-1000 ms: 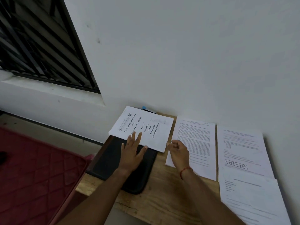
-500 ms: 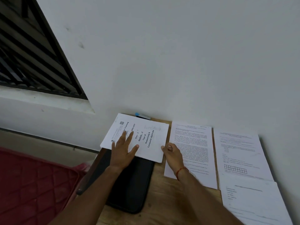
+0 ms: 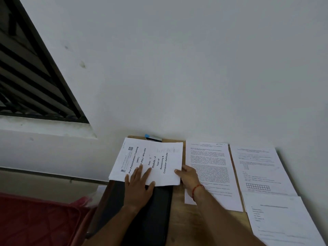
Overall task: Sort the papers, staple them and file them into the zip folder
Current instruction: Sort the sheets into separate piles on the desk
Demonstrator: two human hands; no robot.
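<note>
- Change: my left hand (image 3: 138, 189) has slid forward off the zip folder (image 3: 152, 213) onto the cover sheet (image 3: 159, 153). My right hand (image 3: 188, 178) has closed in on its near right corner.
- Left fingers are straight and spread, pressing the sheet flat.
- Right thumb is on the corner with fingers curled at the edge. It reads as a pinch, but the underside is hidden.
- Judgement: the sheet is under control and ready to square or lift. Stapling and filing look still ahead.
- Cover sheet: white, with a bold title printed sideways. It lies flat and slightly skewed across the black folder's far end, just beside the text sheet (image 3: 209, 167).
</note>
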